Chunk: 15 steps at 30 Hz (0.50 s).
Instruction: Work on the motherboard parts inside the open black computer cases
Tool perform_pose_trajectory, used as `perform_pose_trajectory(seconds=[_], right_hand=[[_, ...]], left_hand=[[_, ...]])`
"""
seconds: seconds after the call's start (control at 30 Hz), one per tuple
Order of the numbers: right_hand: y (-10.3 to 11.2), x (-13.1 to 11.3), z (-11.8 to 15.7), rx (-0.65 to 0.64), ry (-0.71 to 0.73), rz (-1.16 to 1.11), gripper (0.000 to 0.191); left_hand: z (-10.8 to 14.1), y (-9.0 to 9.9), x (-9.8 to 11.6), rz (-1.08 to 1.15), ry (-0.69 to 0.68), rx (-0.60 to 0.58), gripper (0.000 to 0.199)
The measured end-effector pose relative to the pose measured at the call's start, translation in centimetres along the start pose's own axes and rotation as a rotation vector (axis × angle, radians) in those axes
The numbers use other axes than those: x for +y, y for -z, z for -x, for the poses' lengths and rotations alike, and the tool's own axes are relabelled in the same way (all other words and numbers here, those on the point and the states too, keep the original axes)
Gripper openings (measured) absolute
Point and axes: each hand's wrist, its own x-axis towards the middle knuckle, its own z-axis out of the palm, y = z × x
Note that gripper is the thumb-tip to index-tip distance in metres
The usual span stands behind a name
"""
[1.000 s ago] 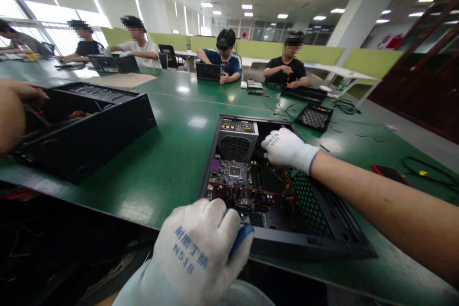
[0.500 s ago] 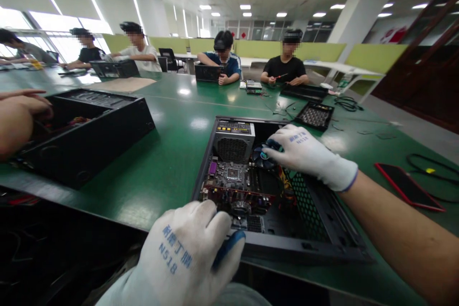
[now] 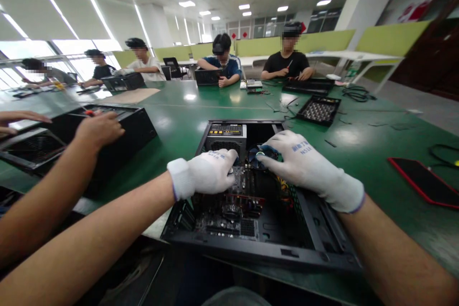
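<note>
An opened black computer case (image 3: 247, 244) lies on its side before me, with its motherboard (image 3: 215, 224) showing. My right hand (image 3: 296, 153), in a white glove with blue print, grips the rim of a dark round cooling fan (image 3: 255, 155) inside the case. Over the upper part of the board is my gloved left hand (image 3: 211, 169), its thumb and forefinger bent downward and a little apart at the processor socket (image 3: 231, 170). That hand hides most of the socket and its fingertips. A silver power supply (image 3: 225, 132) sits just beyond it.
On my left a co-worker's hand (image 3: 98, 129) holds a red-handled tool over another black case (image 3: 139, 129). A red-edged black tablet-like object (image 3: 423, 179) lies at right. Farther off are a dark tray (image 3: 319, 110), coiled cables (image 3: 358, 93) and people working on the green table (image 3: 175, 110).
My left hand has moved from the near edge of the case up to the processor socket. My right hand keeps its grip on the fan. The co-worker's hand at left has reached over their case.
</note>
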Motion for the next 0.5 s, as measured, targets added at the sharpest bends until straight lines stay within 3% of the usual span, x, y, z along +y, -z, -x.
perform_pose_trajectory(seconds=[0.13, 0.23, 0.5], right_hand=[[-0.2, 0.2, 0.3, 0.022, 0.007, -0.025, 0.041], [-0.4, 0.3, 0.5, 0.039, 0.019, -0.034, 0.043], [-0.5, 0.2, 0.7, 0.056, 0.040, -0.042, 0.044]], left_hand=[[-4.4, -1.4, -0.2, -0.116, 0.036, -0.255, 0.042], [-6.8, -2.6, -0.4, -0.157, 0.027, -0.381, 0.052], [-9.0, -5.3, -1.7, -0.195, 0.012, -0.433, 0.065]])
